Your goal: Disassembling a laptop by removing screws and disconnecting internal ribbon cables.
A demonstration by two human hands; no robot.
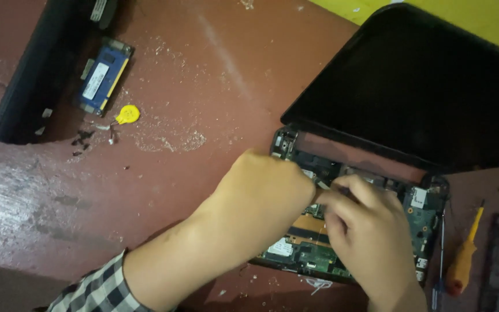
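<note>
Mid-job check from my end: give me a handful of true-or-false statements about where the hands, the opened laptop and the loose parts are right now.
1. Both hands, left hand and right hand, meet over the opened laptop. True.
2. The laptop's screen is folded shut. False: it stands open, dark.
3. An orange-handled screwdriver lies right of the laptop. True.
4. The yellow disc lies on the circuit board. False: it lies on the table, near a blue module.
</note>
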